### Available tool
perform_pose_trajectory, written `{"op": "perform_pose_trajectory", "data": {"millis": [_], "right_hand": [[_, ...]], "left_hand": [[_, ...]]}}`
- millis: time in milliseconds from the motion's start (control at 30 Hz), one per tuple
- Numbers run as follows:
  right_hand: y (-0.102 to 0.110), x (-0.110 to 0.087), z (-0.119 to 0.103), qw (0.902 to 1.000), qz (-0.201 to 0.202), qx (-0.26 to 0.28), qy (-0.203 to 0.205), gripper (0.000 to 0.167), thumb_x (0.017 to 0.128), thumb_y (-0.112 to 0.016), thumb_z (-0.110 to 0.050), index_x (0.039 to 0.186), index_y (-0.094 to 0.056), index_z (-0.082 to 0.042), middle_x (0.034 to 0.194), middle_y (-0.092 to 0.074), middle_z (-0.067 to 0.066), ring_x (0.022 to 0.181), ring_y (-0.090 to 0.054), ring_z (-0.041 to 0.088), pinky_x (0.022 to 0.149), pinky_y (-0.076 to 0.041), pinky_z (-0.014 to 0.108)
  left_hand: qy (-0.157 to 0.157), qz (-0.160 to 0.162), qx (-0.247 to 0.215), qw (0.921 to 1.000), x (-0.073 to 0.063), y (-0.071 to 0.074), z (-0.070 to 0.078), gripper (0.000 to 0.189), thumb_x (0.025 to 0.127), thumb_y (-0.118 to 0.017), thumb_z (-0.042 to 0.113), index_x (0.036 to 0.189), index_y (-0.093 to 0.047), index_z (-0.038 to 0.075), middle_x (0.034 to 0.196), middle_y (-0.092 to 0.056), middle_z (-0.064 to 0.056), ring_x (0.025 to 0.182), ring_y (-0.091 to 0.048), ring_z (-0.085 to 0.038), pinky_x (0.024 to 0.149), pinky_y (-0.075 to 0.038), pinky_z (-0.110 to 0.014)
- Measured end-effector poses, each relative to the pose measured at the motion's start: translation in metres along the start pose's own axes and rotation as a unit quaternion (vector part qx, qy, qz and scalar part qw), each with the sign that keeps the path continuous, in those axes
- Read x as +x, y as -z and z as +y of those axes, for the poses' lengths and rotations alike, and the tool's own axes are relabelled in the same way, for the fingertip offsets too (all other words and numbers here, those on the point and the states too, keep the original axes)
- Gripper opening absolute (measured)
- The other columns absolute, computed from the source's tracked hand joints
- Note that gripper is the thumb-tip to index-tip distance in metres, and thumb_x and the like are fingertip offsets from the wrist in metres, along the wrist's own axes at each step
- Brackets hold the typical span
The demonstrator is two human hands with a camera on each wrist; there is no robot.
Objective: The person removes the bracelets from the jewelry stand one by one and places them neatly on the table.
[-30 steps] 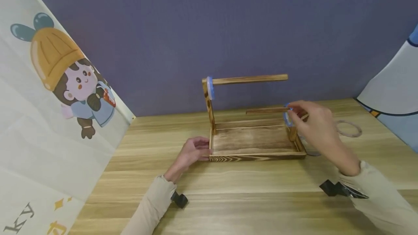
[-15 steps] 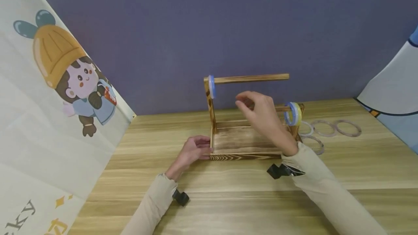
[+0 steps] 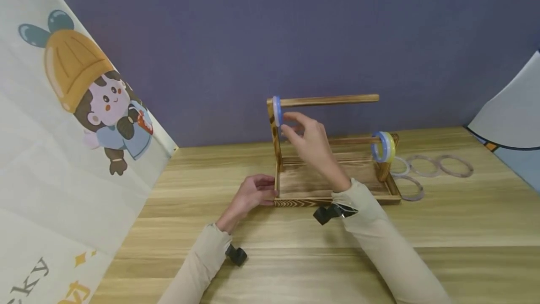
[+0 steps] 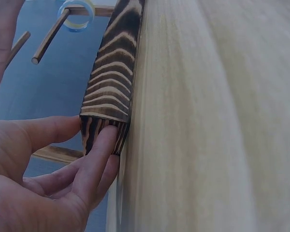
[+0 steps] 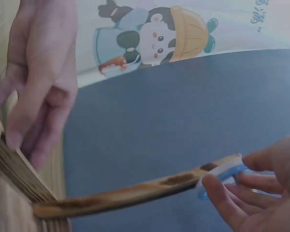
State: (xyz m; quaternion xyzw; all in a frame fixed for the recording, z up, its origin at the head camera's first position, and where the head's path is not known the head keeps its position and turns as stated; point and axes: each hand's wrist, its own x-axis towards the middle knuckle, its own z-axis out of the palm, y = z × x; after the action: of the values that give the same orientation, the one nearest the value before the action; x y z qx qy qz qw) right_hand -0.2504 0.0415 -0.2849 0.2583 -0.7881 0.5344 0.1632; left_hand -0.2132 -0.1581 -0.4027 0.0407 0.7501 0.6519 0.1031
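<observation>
A wooden bangle stand (image 3: 297, 202) has a tray base, a tall post at the left and a short one at the right, each with a bar. On the upper bar (image 3: 333, 100), a pale bangle (image 3: 274, 111) and a blue bangle (image 3: 279, 110) stand against the post. My right hand (image 3: 311, 143) is at this pair, its thumb and index finger spanning the blue bangle in the right wrist view. My left hand (image 3: 254, 190) grips the tray's left end, thumb at the top corner and fingers on the end face (image 4: 94, 130).
Blue, white and yellow bangles (image 3: 394, 148) hang on the lower bar (image 3: 352, 141) at the right post. Several pale and purplish bangles (image 3: 455, 166) lie on the wooden table (image 3: 270, 266) right of the stand. A dark blue backdrop (image 3: 270, 36) rises behind, a printed cloth (image 3: 46, 163) at the left.
My right hand has let go at the lower bar, leaving bangles by the right post, and has moved left to the bangles on the upper bar. The left hand keeps its place.
</observation>
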Motion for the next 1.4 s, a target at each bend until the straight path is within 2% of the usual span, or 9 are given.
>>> {"op": "perform_pose_trajectory", "data": {"millis": [67, 133, 300, 633, 867, 1100, 1267, 1400], "right_hand": [[-0.003, -0.001, 0.002, 0.9996, -0.013, 0.020, -0.015, 0.039, 0.101, -0.061, -0.020, 0.137, -0.057, -0.005, 0.111, -0.072, 0.014, 0.088, -0.073, 0.023, 0.064, -0.063, 0.033], [-0.006, -0.001, 0.004, 0.9991, -0.020, 0.033, -0.018, 0.041, 0.101, -0.060, -0.021, 0.139, -0.056, -0.005, 0.115, -0.071, 0.015, 0.093, -0.072, 0.024, 0.073, -0.064, 0.035], [-0.012, 0.000, 0.006, 0.9989, -0.010, 0.045, 0.005, 0.038, 0.102, -0.059, -0.020, 0.135, -0.057, -0.003, 0.123, -0.067, 0.015, 0.103, -0.069, 0.024, 0.090, -0.061, 0.036], [-0.015, 0.007, 0.011, 0.9950, 0.056, 0.072, 0.042, 0.024, 0.098, -0.063, -0.011, 0.119, -0.064, 0.001, 0.108, -0.070, 0.016, 0.099, -0.071, 0.026, 0.090, -0.061, 0.032], [-0.018, 0.003, 0.014, 0.9941, 0.073, 0.066, 0.046, 0.019, 0.099, -0.061, -0.009, 0.114, -0.064, 0.003, 0.104, -0.070, 0.019, 0.094, -0.071, 0.027, 0.085, -0.062, 0.032], [-0.013, 0.004, 0.020, 0.9912, 0.104, 0.046, 0.068, 0.018, 0.099, -0.061, -0.009, 0.110, -0.064, 0.005, 0.099, -0.071, 0.017, 0.087, -0.071, 0.023, 0.078, -0.063, 0.030], [-0.007, 0.008, 0.022, 0.9897, 0.112, 0.049, 0.074, 0.018, 0.099, -0.061, -0.009, 0.110, -0.064, 0.006, 0.099, -0.070, 0.013, 0.086, -0.071, 0.022, 0.079, -0.063, 0.032], [-0.005, 0.009, 0.024, 0.9890, 0.117, 0.055, 0.072, 0.017, 0.099, -0.061, -0.008, 0.109, -0.064, 0.006, 0.100, -0.070, 0.016, 0.086, -0.071, 0.023, 0.079, -0.063, 0.032]], "left_hand": [[0.002, -0.002, 0.000, 1.0000, 0.001, -0.001, 0.000, 0.049, 0.084, -0.071, -0.006, 0.130, -0.054, -0.010, 0.126, -0.059, -0.028, 0.110, -0.063, -0.034, 0.082, -0.064, -0.040], [0.003, -0.001, 0.003, 1.0000, 0.001, -0.001, 0.001, 0.048, 0.085, -0.071, -0.005, 0.130, -0.055, -0.009, 0.126, -0.060, -0.027, 0.110, -0.063, -0.033, 0.082, -0.064, -0.040], [0.006, 0.004, 0.013, 0.9999, -0.001, 0.000, 0.003, 0.048, 0.085, -0.071, -0.005, 0.130, -0.055, -0.009, 0.125, -0.060, -0.027, 0.109, -0.063, -0.032, 0.081, -0.064, -0.040], [0.003, 0.006, 0.012, 0.9999, 0.002, 0.000, 0.007, 0.049, 0.085, -0.070, -0.006, 0.130, -0.054, -0.011, 0.124, -0.060, -0.028, 0.110, -0.063, -0.035, 0.081, -0.064, -0.039], [0.015, 0.003, 0.010, 0.9998, 0.001, -0.001, 0.005, 0.051, 0.084, -0.071, -0.007, 0.132, -0.052, -0.010, 0.127, -0.059, -0.028, 0.112, -0.062, -0.036, 0.081, -0.064, -0.038], [0.010, 0.003, 0.012, 0.9999, -0.001, -0.003, 0.001, 0.051, 0.085, -0.070, -0.007, 0.133, -0.052, -0.010, 0.129, -0.058, -0.027, 0.110, -0.064, -0.036, 0.081, -0.064, -0.038], [0.014, 0.008, 0.007, 0.9998, 0.001, -0.004, 0.002, 0.050, 0.085, -0.070, -0.007, 0.132, -0.053, -0.009, 0.128, -0.059, -0.027, 0.111, -0.063, -0.036, 0.082, -0.064, -0.039], [0.018, 0.011, 0.006, 0.9998, 0.002, -0.003, 0.002, 0.049, 0.085, -0.069, -0.008, 0.131, -0.053, -0.010, 0.127, -0.059, -0.029, 0.113, -0.062, -0.038, 0.082, -0.064, -0.039]]}}
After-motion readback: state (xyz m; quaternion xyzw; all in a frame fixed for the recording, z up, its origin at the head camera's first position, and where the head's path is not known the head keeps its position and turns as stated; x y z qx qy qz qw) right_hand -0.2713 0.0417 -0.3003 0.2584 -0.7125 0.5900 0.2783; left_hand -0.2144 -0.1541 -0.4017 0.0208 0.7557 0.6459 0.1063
